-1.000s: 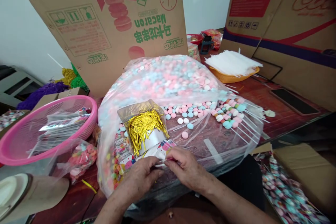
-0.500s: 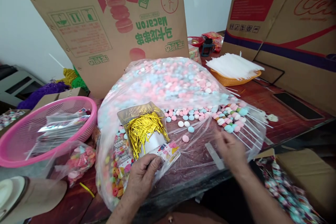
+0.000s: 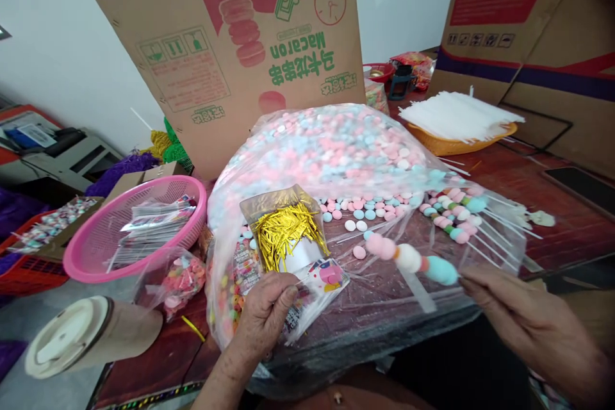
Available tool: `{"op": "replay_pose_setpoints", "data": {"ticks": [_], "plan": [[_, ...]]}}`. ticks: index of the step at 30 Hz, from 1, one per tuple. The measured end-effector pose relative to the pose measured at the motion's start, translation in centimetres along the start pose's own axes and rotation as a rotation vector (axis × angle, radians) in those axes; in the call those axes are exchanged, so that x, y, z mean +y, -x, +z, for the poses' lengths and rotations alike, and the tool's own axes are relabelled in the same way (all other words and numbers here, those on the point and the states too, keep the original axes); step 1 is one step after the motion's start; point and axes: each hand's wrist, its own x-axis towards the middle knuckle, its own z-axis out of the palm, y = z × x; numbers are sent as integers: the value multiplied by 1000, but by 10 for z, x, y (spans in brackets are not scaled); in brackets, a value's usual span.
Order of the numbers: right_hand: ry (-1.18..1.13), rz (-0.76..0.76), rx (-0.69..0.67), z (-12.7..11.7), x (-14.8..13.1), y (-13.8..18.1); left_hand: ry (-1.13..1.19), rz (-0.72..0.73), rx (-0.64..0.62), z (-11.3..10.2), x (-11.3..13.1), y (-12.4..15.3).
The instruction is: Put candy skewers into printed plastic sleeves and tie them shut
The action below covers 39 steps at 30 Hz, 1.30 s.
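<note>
Pastel candy skewer, light and brittle-looking, hangs at three o'clock of the printed wrapper, right hand pinching its stick end, left hand clamped on that wrapper.

Pink basket of packets at left, orange tray of white sticks behind, lidded cup lying nearby.

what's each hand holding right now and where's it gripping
Right hand holds a candy skewer by its stick end. Left hand pinches a printed wrapper bag at its lower end.
</note>
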Motion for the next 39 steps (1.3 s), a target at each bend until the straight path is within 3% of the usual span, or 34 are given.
{"op": "replay_pose_setpoints", "data": {"ticks": [3,8,14,18,20,24,26,29,35,39], "plan": [[-36,-136,-40,7,-21,-7,-5,10,-33,0,3,-3],[-55,-220,-198,12,-27,-13,-100,30,-112,-6,10,-6],[-99,-189,-306,15,-37,-18,-243,48,-328,-6,18,-14],[-138,-185,-312,24,-41,-18,-359,48,-358,1,24,-21],[-152,-206,-321,28,-43,-19,-422,51,-432,7,31,-24],[-155,-270,-409,31,-51,-23,-498,-127,-697,19,46,-31],[-121,-302,-440,31,-56,-26,-417,-233,-758,22,51,-34],[-91,-321,-464,31,-62,-31,-265,-285,-770,23,55,-37],[-66,-299,-418,37,-68,-40,-524,-243,-708,26,56,-41],[-39,-380,-380,44,-74,-43,-406,-256,-751,29,60,-41]]}}
